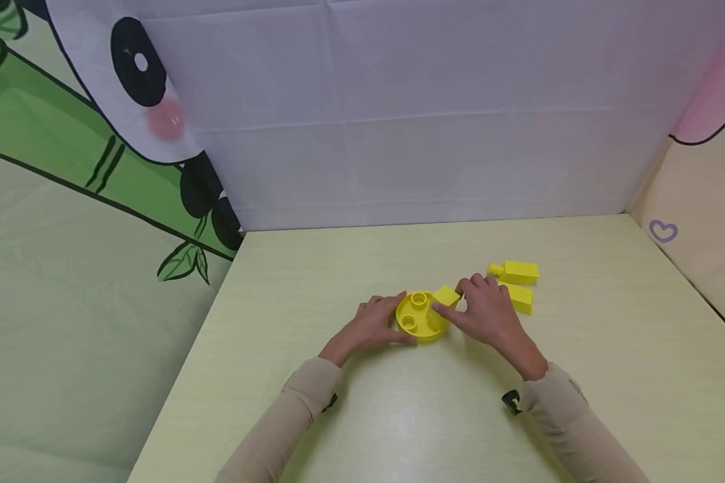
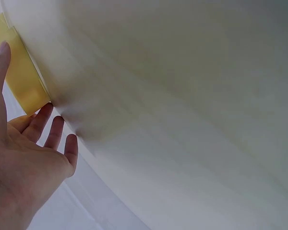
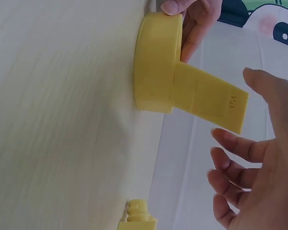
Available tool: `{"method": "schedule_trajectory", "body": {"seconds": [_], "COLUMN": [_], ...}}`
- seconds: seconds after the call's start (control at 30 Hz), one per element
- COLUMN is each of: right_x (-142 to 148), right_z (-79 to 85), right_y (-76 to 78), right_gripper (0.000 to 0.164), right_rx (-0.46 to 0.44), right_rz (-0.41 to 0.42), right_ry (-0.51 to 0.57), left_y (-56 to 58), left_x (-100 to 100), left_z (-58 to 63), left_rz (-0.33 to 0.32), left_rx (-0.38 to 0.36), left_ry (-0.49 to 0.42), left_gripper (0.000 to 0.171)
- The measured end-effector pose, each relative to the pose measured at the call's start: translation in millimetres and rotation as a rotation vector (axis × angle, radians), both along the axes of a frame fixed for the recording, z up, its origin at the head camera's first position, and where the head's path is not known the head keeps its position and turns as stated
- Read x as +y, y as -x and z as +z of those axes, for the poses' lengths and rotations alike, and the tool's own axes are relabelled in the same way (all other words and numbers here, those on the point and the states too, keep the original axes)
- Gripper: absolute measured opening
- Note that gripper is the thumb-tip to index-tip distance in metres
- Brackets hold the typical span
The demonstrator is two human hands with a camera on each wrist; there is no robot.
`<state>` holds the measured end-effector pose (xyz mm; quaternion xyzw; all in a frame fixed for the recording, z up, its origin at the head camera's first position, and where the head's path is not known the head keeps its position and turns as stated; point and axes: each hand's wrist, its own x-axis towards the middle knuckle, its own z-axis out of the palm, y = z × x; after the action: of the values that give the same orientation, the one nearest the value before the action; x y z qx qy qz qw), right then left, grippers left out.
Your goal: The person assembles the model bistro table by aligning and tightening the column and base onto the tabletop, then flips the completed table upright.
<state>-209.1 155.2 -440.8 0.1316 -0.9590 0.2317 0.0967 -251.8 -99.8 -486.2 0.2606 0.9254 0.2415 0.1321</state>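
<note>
A yellow block [image 3: 211, 98] stands in a round yellow base [image 1: 403, 310] on the table [image 1: 423, 416], its long axis rising from the base but leaning off vertical, its end marked "151" pointing up. The left hand [image 1: 374, 325] holds the base's rim between thumb and fingers. The right hand's [image 1: 489, 312] fingers are parted around the block's upper end; whether they touch it, I cannot tell. Beyond lie two more blocks: one [image 1: 521, 273] sideways, knob pointing left, the other [image 1: 521, 300] partly hidden by the right hand.
</note>
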Motion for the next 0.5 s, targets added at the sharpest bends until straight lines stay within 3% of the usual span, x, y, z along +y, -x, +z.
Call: {"method": "schedule_trajectory", "body": {"seconds": [0.27, 0.4, 0.5], "right_x": [10.2, 11.7, 12.4], "right_z": [0.3, -0.3, -0.6], "right_y": [-0.7, -1.2, -2.5], "right_gripper": [0.056, 0.047, 0.053], "right_rx": [-0.007, 0.018, 0.022], "right_rz": [0.178, 0.150, 0.118], "right_ry": [0.045, 0.025, 0.019], "left_y": [0.6, 0.8, 1.2], "left_x": [0.4, 0.8, 1.2], "left_z": [-1.0, -0.8, -1.3], "left_rz": [0.006, 0.007, 0.006], "left_rx": [-0.001, -0.003, -0.002], "left_ry": [0.009, 0.007, 0.010], "left_gripper": [0.104, 0.105, 0.104]}}
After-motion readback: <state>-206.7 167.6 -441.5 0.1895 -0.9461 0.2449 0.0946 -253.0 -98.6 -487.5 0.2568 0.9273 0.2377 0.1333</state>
